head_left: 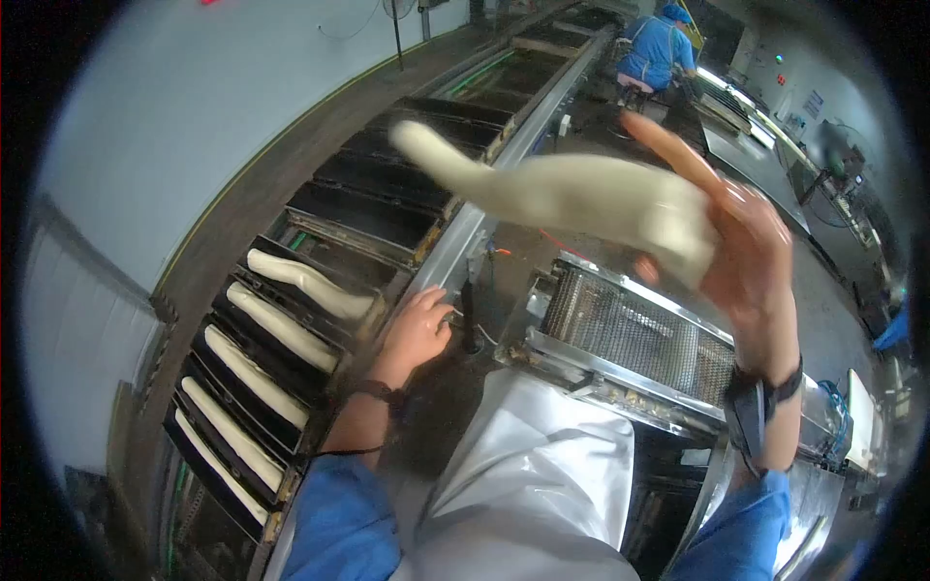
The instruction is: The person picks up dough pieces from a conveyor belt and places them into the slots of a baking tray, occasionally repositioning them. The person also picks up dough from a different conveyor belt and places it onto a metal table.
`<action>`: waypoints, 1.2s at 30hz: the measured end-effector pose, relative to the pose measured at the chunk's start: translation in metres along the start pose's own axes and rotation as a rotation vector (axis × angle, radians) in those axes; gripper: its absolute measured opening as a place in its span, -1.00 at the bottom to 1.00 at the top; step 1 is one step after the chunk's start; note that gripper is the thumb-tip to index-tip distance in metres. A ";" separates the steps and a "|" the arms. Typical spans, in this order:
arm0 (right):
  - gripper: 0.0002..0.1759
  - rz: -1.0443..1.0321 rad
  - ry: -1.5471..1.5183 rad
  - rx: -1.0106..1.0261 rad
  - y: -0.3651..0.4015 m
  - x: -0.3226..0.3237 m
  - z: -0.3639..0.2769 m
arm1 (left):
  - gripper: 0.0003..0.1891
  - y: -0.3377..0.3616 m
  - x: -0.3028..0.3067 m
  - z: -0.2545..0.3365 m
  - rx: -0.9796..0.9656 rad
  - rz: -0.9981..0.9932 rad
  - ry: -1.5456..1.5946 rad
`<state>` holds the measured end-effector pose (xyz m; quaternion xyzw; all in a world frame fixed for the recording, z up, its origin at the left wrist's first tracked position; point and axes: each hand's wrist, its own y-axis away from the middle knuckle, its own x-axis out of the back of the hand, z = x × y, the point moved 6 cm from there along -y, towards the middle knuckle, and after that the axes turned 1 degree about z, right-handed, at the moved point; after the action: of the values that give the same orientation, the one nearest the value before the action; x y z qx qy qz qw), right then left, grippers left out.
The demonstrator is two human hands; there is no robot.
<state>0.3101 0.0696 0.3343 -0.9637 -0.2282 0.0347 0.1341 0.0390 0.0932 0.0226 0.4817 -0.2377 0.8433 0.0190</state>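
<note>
My right hand [751, 242] holds one end of a long pale roll of dough [581, 194] in the air, thumb below it and fingers above. The dough is smeared by motion, its thin end reaching out over the black trays. My left hand [417, 334] rests beside the metal rail [463, 237], fingers apart and slightly bent, with nothing seen in it. Just left of it, several dough rolls [281, 329] lie lengthwise in black trays [242, 363], one per tray. The roll in the farthest filled tray [310, 281] is bent.
A wire-mesh conveyor [630, 324] stands in front of me, below my right hand. More black trays [378, 179] run on along the line. A person in blue [659, 53] sits farther back by another long table [751, 160]. A white wall [194, 97] is at left.
</note>
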 end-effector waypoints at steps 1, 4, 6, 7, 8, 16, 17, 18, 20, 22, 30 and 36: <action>-0.14 -0.141 -0.073 0.014 -0.022 -0.013 0.009 | -0.71 0.000 0.000 0.000 -0.005 0.011 0.007; -0.37 -0.118 0.717 0.064 -0.052 -0.037 0.019 | -0.72 0.000 -0.005 -0.006 -0.007 0.019 0.021; -0.52 -0.248 1.519 0.292 -0.046 -0.069 0.027 | -0.73 0.001 -0.005 -0.008 -0.019 0.003 0.028; -0.64 -0.385 1.780 0.253 -0.037 -0.083 0.039 | -0.73 0.000 -0.004 -0.010 0.012 -0.012 0.003; -0.69 -0.458 1.844 0.210 -0.024 -0.099 0.045 | -0.73 0.000 -0.005 -0.010 0.035 -0.031 -0.018; -0.92 -0.395 2.368 0.746 0.043 -0.179 0.034 | -0.74 -0.002 0.028 -0.010 -0.039 -0.040 -0.087; -0.92 -0.466 2.284 0.703 0.047 -0.183 0.034 | -0.75 -0.007 0.028 -0.010 -0.053 -0.023 -0.085; -0.92 -0.524 2.206 0.671 0.050 -0.184 0.031 | -0.75 -0.010 0.023 -0.015 -0.031 -0.042 -0.095; -0.92 -0.600 2.074 0.636 0.058 -0.183 0.021 | -0.75 -0.018 0.021 -0.020 -0.078 -0.025 -0.063; -0.92 -0.610 1.975 0.643 0.080 -0.180 -0.010 | -0.75 -0.013 0.037 -0.005 -0.093 -0.010 -0.089; -0.90 -0.741 1.756 0.413 0.034 -0.156 0.005 | -0.69 -0.001 0.016 -0.036 -0.277 0.017 -0.028; -0.89 -0.664 1.527 0.404 0.030 -0.151 -0.044 | -0.62 0.007 0.134 0.005 0.076 0.215 -0.005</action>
<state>0.1940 -0.0348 0.3687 -0.5639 -0.3351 -0.6249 0.4233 -0.0304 0.0580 0.1321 0.4559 -0.2559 0.8477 -0.0904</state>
